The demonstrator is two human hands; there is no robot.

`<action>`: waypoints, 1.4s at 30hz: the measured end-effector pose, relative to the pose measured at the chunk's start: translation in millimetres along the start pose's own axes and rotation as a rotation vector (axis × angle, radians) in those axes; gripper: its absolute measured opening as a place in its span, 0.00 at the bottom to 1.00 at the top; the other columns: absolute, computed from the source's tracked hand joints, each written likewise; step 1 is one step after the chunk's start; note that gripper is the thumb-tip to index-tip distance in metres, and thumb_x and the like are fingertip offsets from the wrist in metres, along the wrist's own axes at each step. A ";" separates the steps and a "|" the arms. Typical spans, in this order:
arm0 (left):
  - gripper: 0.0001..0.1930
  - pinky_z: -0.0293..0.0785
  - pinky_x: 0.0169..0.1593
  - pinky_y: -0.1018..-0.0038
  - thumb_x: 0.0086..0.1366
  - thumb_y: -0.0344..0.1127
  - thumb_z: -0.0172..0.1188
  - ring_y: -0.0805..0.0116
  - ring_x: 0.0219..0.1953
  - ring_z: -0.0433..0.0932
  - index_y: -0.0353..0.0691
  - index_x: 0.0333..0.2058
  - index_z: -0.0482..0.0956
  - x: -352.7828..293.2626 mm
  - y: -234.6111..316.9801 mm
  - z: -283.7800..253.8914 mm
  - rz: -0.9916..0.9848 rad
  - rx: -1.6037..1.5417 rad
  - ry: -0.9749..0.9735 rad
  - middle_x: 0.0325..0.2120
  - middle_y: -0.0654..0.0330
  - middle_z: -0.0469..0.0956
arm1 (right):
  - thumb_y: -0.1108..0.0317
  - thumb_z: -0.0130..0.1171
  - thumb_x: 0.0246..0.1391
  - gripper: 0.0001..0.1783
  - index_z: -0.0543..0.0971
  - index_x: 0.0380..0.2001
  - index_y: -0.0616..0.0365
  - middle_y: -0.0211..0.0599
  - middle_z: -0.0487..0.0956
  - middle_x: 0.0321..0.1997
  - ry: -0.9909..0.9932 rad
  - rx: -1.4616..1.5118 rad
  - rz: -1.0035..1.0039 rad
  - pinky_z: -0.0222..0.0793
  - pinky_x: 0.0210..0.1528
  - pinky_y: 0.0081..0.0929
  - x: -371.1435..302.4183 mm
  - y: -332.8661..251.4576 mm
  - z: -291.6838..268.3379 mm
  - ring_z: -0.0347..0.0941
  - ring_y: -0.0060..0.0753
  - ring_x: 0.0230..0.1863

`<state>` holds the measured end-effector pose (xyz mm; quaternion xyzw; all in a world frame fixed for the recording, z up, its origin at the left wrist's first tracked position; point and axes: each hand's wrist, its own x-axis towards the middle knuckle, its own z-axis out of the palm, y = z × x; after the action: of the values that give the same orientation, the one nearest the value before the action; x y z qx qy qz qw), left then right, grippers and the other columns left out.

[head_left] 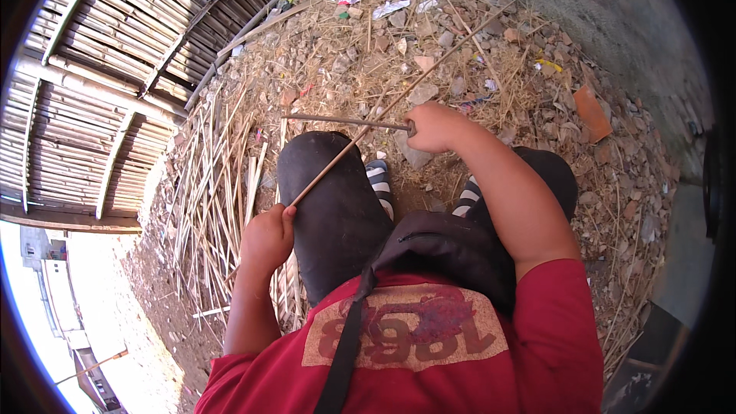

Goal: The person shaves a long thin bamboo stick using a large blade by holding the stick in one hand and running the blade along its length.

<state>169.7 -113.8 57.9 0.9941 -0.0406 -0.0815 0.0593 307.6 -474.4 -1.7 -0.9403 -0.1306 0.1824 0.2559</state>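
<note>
My left hand (268, 236) is closed round the lower end of a long thin stick (330, 168), near my left knee. The stick slants up and away to the right, over the rubble. Held in front of my knees, my right hand (437, 127) is closed on the end of a narrow, straight, dark brown tool (345, 120). Its shaft points left and crosses the stick just beyond my left knee. Whether it is a blade seen edge-on or a rod, I cannot tell. My fingers hide its grip.
Cut bamboo strips (211, 192) lie heaped at my left. Stones, dry straw and litter cover the ground ahead, with an orange brick-like piece (592, 113) on the right. A bamboo-slat structure (115, 92) stands at the left, a rough wall (613, 23) at the right.
</note>
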 end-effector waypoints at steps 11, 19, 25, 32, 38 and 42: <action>0.22 0.72 0.35 0.45 0.76 0.48 0.46 0.37 0.30 0.79 0.37 0.29 0.73 -4.3 2.7 4.0 0.000 0.027 0.070 0.23 0.42 0.79 | 0.58 0.63 0.43 0.27 0.82 0.46 0.63 0.54 0.84 0.42 0.019 0.090 0.092 0.76 0.49 0.41 1.4 14.8 -8.9 0.81 0.52 0.45; 0.21 0.71 0.37 0.44 0.76 0.48 0.46 0.35 0.30 0.78 0.36 0.30 0.74 5.1 -5.5 -1.9 0.025 0.015 0.031 0.24 0.41 0.79 | 0.62 0.61 0.42 0.24 0.83 0.44 0.62 0.56 0.83 0.38 0.037 0.309 0.304 0.76 0.45 0.43 -3.4 40.3 -34.9 0.81 0.52 0.43; 0.21 0.71 0.37 0.44 0.76 0.47 0.46 0.35 0.31 0.78 0.36 0.31 0.75 5.0 -2.7 -0.6 0.039 -0.024 0.014 0.25 0.41 0.79 | 0.60 0.63 0.40 0.26 0.83 0.45 0.63 0.55 0.83 0.37 0.047 0.037 -0.002 0.76 0.43 0.43 9.5 26.0 8.4 0.81 0.51 0.40; 0.21 0.70 0.36 0.43 0.77 0.48 0.45 0.33 0.30 0.77 0.36 0.30 0.73 4.3 -13.6 10.4 0.046 -0.028 0.047 0.25 0.40 0.79 | 0.59 0.65 0.39 0.28 0.82 0.45 0.63 0.53 0.84 0.36 0.020 0.207 0.148 0.76 0.43 0.40 0.1 39.1 -27.6 0.81 0.50 0.38; 0.21 0.70 0.36 0.42 0.76 0.48 0.45 0.34 0.32 0.77 0.37 0.31 0.74 3.6 -4.5 8.5 0.029 -0.043 0.050 0.25 0.40 0.79 | 0.60 0.64 0.41 0.27 0.83 0.45 0.64 0.51 0.85 0.36 0.157 0.211 0.163 0.77 0.44 0.41 -8.4 32.8 -22.7 0.82 0.49 0.39; 0.21 0.70 0.36 0.42 0.76 0.47 0.46 0.34 0.31 0.78 0.37 0.31 0.74 0.8 -6.2 8.9 0.034 -0.045 0.058 0.25 0.41 0.79 | 0.61 0.63 0.40 0.24 0.83 0.43 0.59 0.52 0.84 0.39 -0.043 -0.008 0.011 0.77 0.45 0.43 -10.9 0.2 -22.0 0.82 0.52 0.42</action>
<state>169.4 -108.7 48.2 0.9936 -0.0540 -0.0526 0.0844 306.8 -487.8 18.9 -0.9379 -0.1315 0.2037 0.2481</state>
